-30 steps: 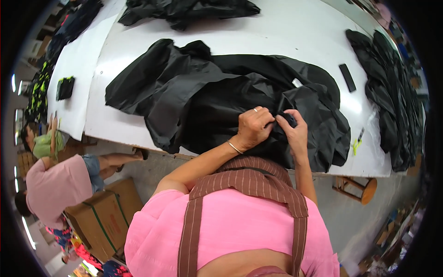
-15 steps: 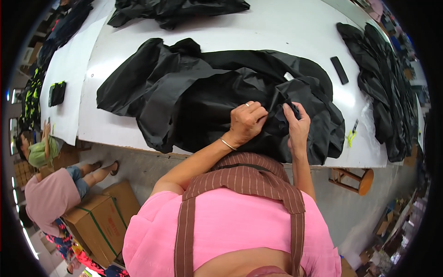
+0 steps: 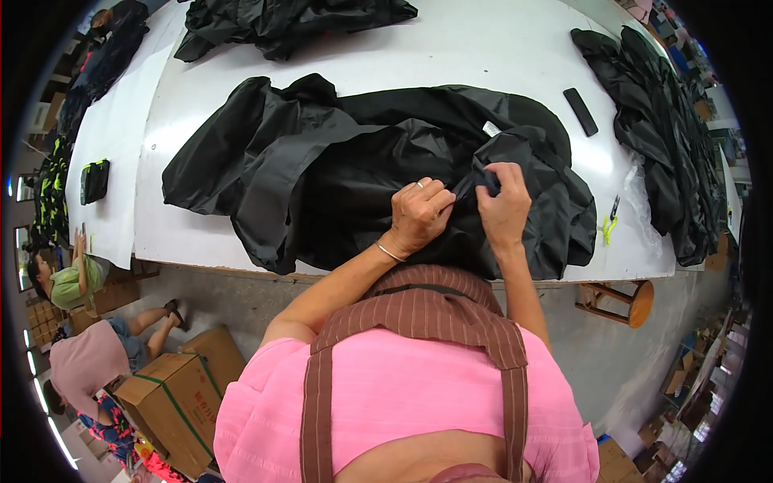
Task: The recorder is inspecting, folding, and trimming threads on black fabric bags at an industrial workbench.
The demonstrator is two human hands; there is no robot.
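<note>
Head view. A black jacket (image 3: 378,177) is lying spread and rumpled across the white desk (image 3: 499,56), its lower hem overhanging the desk's near edge. The left hand (image 3: 419,216) is resting on the jacket's right half, fingers (image 3: 435,197) clenched around a bunched fold of the cloth. The right hand (image 3: 503,211) is sitting just beside it, touching the same fold, fingers pinching a small raised piece of the fabric. A white label (image 3: 491,128) is showing on the jacket just beyond the hands.

Judgement: the fabric is appearing thin, soft and slightly glossy, so it is likely light and slippery, sliding rather than holding a crease; a seam, hem or collar edge is offering the surest hold.

Beyond the jacket, a second heap of black garments (image 3: 290,20) is lying at the desk's far edge. To the jacket's right are a flat black rectangular object (image 3: 580,112), a small yellow-green tool (image 3: 609,227) and another dark pile (image 3: 660,121). Left of the jacket, a dark pouch (image 3: 94,180) is lying on the adjoining surface.
</note>
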